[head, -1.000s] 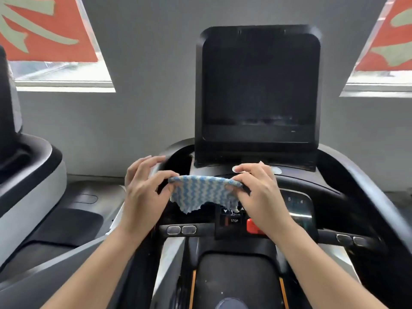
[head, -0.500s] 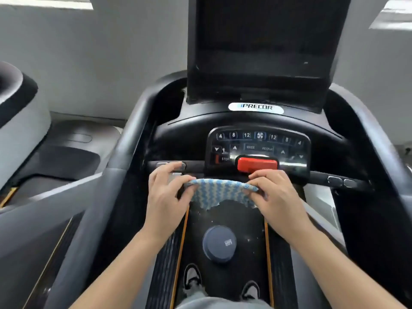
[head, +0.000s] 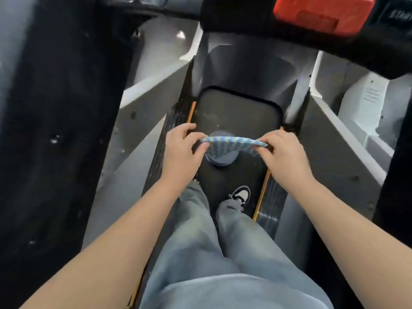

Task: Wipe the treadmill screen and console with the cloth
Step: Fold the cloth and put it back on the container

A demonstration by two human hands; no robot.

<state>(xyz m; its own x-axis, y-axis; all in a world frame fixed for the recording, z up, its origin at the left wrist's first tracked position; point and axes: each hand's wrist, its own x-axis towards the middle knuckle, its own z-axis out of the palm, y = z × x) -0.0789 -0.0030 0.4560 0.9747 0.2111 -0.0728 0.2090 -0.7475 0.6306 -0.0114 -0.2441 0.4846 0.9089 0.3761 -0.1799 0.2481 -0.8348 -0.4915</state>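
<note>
A blue-and-white zigzag cloth [head: 231,146] hangs stretched between my hands, low over the treadmill belt [head: 236,112]. My left hand [head: 182,150] pinches its left end and my right hand [head: 283,155] pinches its right end. Only the console's lower edge shows at the top, with its red stop button [head: 321,14]. The screen is out of view.
A round dark-blue object [head: 220,160] lies on the belt just under the cloth. My legs in light jeans [head: 214,253] and one black-and-white shoe [head: 240,195] stand on the belt. Dark handrails run along both sides, the left one [head: 55,130] wide and close.
The view has tipped down from the screen and console to the belt and my legs. Both hands have come down with the cloth still stretched between them.
</note>
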